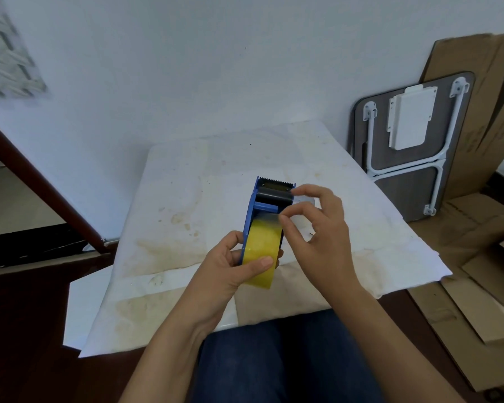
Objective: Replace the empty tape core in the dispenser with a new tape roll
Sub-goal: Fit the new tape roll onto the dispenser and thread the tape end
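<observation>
A blue tape dispenser (252, 207) with a black roller and a toothed blade at its far end is held above the white table (186, 199). A yellow tape roll (262, 242) sits in its near end. My left hand (230, 269) grips the dispenser and roll from the left, thumb pressed on the roll's face. My right hand (317, 228) pinches the clear loose end of the tape (300, 199) at the roll's top right edge, beside the roller. No empty core is visible.
The stained white table stands against a white wall. A folded small table (413, 141) and flattened cardboard (477, 257) lean and lie at the right. A dark wooden rail (41, 184) runs diagonally on the left. My blue-trousered lap (280, 359) is below.
</observation>
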A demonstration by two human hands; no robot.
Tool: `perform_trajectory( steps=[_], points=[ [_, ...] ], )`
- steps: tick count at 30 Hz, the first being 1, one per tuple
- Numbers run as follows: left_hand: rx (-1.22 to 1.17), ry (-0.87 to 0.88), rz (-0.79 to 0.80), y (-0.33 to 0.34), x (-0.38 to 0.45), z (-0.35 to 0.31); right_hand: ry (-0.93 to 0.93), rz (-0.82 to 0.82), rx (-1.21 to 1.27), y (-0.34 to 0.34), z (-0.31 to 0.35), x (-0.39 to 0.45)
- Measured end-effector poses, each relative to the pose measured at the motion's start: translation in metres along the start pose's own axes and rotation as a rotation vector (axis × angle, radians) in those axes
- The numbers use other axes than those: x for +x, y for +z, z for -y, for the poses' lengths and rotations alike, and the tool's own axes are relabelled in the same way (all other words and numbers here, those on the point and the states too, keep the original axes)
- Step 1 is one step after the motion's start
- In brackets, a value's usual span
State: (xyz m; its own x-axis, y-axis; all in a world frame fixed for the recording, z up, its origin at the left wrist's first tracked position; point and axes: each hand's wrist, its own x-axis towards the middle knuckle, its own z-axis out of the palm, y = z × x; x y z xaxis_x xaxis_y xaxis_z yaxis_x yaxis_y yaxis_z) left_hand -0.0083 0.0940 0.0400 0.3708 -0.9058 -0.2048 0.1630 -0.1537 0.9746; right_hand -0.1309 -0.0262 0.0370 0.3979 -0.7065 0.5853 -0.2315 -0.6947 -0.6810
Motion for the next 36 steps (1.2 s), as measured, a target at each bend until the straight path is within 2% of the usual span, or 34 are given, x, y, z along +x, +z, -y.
perform_trajectory(
  steps=[7,13,18,27,31,36],
  points=[
    [-0.013,-0.031,0.02,0.002,0.0,0.003,0.096,-0.006,0.042,-0.006,-0.001,0.008],
    [-0.11,-0.082,-0.006,0.002,-0.001,-0.001,0.068,0.042,0.012,-0.007,0.0,0.009],
    [-0.049,-0.08,-0.028,0.0,0.001,0.001,0.126,0.078,0.07,-0.007,0.003,0.012],
    [-0.068,-0.066,-0.016,0.004,-0.001,-0.002,0.083,0.02,-0.082,-0.009,0.004,0.012],
    [-0.048,-0.071,0.0,0.004,-0.001,-0.002,0.052,0.052,-0.174,-0.01,0.003,0.011],
    [-0.037,-0.084,0.073,0.003,-0.003,0.001,0.07,0.042,-0.14,-0.016,0.002,0.014]
  ],
)
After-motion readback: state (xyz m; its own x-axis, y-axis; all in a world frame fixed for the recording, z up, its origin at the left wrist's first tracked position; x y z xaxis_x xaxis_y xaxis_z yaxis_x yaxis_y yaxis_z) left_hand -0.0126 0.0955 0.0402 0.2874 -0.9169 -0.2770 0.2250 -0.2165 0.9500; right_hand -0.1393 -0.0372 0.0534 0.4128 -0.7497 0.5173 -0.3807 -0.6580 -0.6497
